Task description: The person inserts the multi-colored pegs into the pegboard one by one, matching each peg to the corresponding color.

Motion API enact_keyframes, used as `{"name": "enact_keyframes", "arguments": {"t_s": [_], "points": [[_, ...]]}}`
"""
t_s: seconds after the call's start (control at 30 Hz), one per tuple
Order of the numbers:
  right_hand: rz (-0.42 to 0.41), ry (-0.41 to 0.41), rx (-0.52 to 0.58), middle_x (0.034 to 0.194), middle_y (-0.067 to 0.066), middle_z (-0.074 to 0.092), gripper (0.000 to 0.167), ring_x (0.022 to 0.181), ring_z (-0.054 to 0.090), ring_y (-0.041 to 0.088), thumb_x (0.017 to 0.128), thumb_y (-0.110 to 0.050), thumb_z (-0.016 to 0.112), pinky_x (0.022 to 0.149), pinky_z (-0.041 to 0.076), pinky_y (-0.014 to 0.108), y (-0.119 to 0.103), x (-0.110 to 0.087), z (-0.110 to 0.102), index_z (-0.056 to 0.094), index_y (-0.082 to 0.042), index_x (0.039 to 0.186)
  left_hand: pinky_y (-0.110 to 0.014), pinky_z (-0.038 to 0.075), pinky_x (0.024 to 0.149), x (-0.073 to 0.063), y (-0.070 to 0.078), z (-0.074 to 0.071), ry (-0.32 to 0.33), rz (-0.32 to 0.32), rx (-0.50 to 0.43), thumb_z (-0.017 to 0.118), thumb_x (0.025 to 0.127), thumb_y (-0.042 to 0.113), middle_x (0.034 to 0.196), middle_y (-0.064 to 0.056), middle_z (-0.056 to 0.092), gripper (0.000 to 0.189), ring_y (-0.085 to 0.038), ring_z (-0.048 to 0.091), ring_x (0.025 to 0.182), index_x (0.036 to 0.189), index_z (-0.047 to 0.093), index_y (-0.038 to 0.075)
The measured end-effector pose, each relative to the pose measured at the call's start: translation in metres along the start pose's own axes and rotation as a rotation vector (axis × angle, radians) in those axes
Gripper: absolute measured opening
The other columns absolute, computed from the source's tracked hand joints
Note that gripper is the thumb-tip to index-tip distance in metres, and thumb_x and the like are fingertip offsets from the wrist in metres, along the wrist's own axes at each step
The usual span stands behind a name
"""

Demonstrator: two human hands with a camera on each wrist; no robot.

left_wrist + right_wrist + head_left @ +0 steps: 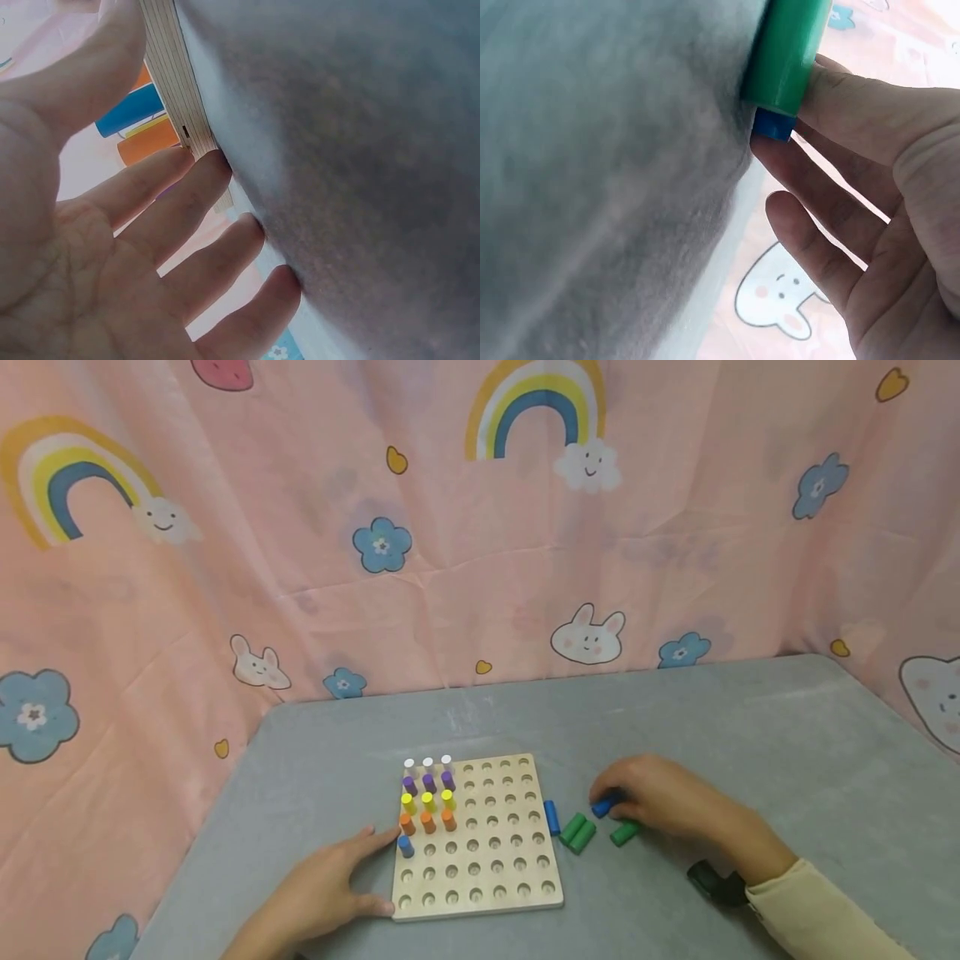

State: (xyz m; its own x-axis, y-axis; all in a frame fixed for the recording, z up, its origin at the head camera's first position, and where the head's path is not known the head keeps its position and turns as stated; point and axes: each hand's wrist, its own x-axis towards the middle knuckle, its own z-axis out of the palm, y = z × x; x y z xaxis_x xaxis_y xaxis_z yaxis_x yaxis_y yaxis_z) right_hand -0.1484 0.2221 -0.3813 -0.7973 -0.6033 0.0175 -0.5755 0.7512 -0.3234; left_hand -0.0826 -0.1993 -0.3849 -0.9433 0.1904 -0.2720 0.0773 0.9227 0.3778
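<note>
From the head view, the left hand [330, 889] is lying flat on the grey table [750, 752], fingers straight and relaxed, thumb and fingertips touching the left edge of the wooden pegboard [495, 852]. Pegs are standing in the board's left columns: white, purple, yellow and orange rows of three, and a single blue peg [406, 846] below them, just beside the left fingertips. Over on the right, the right hand [660, 797] is curling its fingers round a loose blue peg [604, 807], low on the table. Another blue peg [552, 817] is lying just off the board's right edge, two green pegs [577, 832] are lying side by side next to it, and a third green peg [624, 833] is lying right under the right hand.

Left wrist view now: the fingers [187, 187] are stretching out straight, tips pressing against the layered edge of the board [176, 90], with blue and orange pegs showing behind it.

Right wrist view: the fingers [817, 202] are bending loosely, a fingertip touching the blue peg's end [772, 126], which is peeking out beneath a green peg [786, 52] on the table.
</note>
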Motion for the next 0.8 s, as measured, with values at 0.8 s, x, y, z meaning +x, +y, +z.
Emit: {"name": "enact_keyframes", "arguments": {"t_s": [0.8], "points": [[-0.013,0.046,0.057,0.102,-0.016,0.067,0.022,0.093,0.062,0.0,0.09,-0.014,0.073,0.082,0.057,0.03,-0.0052,-0.0013,0.0001,0.071,-0.024,0.11,-0.065,0.041,0.105,-0.0013,-0.0006,0.0001,0.002,0.016,-0.012,0.088,0.059,0.053,0.15,-0.017,0.051,0.092,-0.041,0.05,0.136,0.143,0.054,0.033]]}}
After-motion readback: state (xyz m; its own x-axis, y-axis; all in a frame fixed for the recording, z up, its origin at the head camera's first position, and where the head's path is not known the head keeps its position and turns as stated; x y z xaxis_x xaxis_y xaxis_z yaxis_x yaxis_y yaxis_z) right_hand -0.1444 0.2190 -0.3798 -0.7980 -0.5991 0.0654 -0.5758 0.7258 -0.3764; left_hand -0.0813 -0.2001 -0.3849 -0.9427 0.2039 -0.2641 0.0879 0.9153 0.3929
